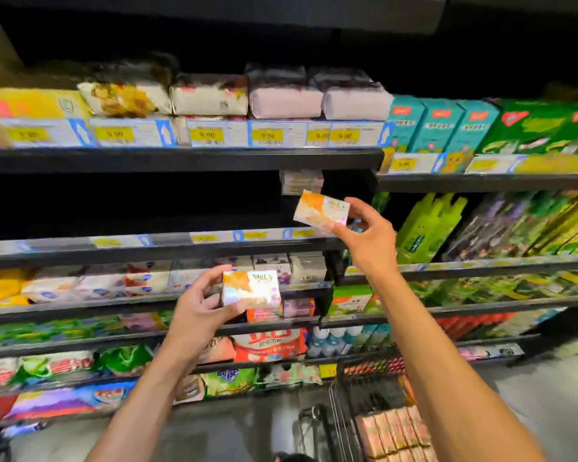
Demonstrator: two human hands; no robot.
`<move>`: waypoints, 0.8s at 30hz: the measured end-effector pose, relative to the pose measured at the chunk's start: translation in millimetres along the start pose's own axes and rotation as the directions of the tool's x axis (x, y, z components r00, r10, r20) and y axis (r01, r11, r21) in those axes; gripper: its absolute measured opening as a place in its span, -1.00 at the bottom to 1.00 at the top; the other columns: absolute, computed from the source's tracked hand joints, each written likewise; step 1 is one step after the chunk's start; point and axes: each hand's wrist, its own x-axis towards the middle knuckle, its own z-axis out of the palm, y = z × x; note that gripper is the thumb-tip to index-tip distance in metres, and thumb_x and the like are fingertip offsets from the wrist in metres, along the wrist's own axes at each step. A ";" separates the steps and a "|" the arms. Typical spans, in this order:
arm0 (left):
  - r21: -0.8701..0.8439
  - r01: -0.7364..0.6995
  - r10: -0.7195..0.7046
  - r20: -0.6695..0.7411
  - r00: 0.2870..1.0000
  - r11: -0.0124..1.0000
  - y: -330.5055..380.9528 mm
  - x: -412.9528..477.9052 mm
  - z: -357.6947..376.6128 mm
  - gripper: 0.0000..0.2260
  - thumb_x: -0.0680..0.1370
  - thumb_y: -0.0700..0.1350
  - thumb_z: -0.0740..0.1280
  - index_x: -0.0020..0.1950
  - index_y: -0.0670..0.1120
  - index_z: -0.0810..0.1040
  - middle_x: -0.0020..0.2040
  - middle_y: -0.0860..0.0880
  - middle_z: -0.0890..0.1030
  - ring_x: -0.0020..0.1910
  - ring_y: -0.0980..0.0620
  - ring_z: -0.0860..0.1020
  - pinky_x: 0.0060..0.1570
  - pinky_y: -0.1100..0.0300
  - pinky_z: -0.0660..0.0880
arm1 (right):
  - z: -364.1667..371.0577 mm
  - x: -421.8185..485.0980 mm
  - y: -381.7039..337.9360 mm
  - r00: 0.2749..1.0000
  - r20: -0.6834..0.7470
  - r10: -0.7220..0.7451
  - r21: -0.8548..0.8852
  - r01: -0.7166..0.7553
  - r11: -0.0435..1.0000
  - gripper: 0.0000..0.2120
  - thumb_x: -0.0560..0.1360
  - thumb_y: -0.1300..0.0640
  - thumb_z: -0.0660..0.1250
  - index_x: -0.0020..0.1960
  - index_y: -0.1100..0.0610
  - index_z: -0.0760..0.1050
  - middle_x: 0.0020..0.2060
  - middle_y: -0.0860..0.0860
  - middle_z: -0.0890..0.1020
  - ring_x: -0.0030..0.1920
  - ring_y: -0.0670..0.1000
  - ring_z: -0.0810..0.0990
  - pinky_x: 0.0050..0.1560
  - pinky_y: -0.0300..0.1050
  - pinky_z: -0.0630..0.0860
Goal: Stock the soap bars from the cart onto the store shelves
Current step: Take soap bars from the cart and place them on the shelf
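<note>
Hands both carry product in front of the shelving. Left hand (199,306), low in the centre of the frame, grips the lower soap box (251,290): thumb along its bottom edge, fingers curled over its left end. This box is white and orange, with the print "MeLy" facing the camera, and is held roughly level, clear of the shelves.

Right hand (369,241), higher and right of centre, pinches the upper soap box (321,210) by its right end between thumb and fingertips. This box carries the same print and slopes down to the right. It is held just above the front edge of the dark shelf (147,243), whose rail bears yellow price labels (204,237). A small stack of pale boxes (301,181) sits at the back of that shelf, just behind the upper soap box.

Wrapped packs (284,101) line the next shelf up, over tags reading 9.90. Green packs (427,225) fill the shelves at right.

Wire cart (339,408) stands at the bottom of the frame, right of centre, with rows of pinkish boxes (394,435) inside it.
</note>
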 end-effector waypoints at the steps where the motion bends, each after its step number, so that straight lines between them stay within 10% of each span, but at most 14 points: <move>1: -0.001 0.002 -0.002 -0.005 1.000 1.000 -0.4 5.9 3.1 -0.45 0.42 -0.28 0.54 0.31 0.11 0.53 0.12 -0.01 0.71 0.09 0.00 0.70 0.02 0.12 0.65 | 1.2 11.7 4.1 1.000 0.027 0.005 -0.010 -0.005 1.000 -0.46 0.41 0.05 0.60 0.35 0.03 0.56 0.07 -0.10 0.70 0.04 -0.19 0.65 0.09 -0.22 0.60; 8: 0.002 -0.041 0.041 -0.082 0.996 0.999 -0.8 28.6 23.6 -0.40 0.30 -0.10 0.58 0.32 0.14 0.53 0.11 0.05 0.70 0.08 0.00 0.69 0.10 0.11 0.61 | 7.7 82.1 28.6 0.971 0.211 0.116 -0.051 -0.108 0.993 -0.56 0.30 -0.05 0.65 0.14 -0.03 0.64 0.01 -0.08 0.74 0.04 -0.05 0.71 0.20 0.13 0.61; 13: -0.039 -0.052 0.048 -0.100 0.994 0.998 0.0 36.9 32.2 -0.39 0.31 -0.12 0.58 0.34 0.11 0.53 0.17 -0.04 0.69 0.12 -0.03 0.69 0.12 0.08 0.61 | 14.8 110.0 30.3 0.937 0.309 0.161 -0.168 -0.113 0.979 -0.57 0.35 -0.05 0.63 0.16 -0.10 0.57 0.01 -0.12 0.67 0.02 -0.09 0.62 0.04 -0.18 0.54; 17: -0.061 -0.050 0.044 -0.094 0.995 0.997 3.9 42.0 33.4 -0.37 0.32 -0.13 0.57 0.36 0.08 0.50 0.19 -0.04 0.68 0.15 -0.03 0.68 0.10 0.11 0.61 | 25.6 118.8 35.7 0.927 0.355 0.120 -0.100 -0.090 0.991 -0.55 0.34 0.20 0.64 0.18 0.08 0.59 0.04 -0.03 0.66 -0.01 -0.05 0.63 0.23 0.00 0.57; 21: -0.083 -0.054 0.048 -0.082 0.996 0.995 7.3 42.9 29.9 -0.35 0.35 -0.20 0.60 0.39 0.07 0.48 0.21 -0.08 0.67 0.16 -0.07 0.67 0.12 0.08 0.62 | 32.7 122.8 40.2 0.936 0.334 0.113 -0.099 -0.085 0.991 -0.53 0.36 0.26 0.62 0.22 0.16 0.58 -0.04 -0.10 0.63 -0.23 -0.33 0.61 -0.09 -0.38 0.55; 24: -0.081 -0.060 0.054 -0.074 0.996 0.995 9.1 42.5 28.3 -0.36 0.37 -0.24 0.56 0.40 0.08 0.48 0.22 -0.04 0.67 0.16 -0.08 0.67 0.15 0.03 0.60 | 36.0 126.8 42.9 0.944 0.314 0.103 -0.125 -0.066 0.990 -0.50 0.34 0.20 0.64 0.23 0.17 0.59 -0.02 -0.04 0.64 -0.12 -0.16 0.61 -0.12 -0.38 0.49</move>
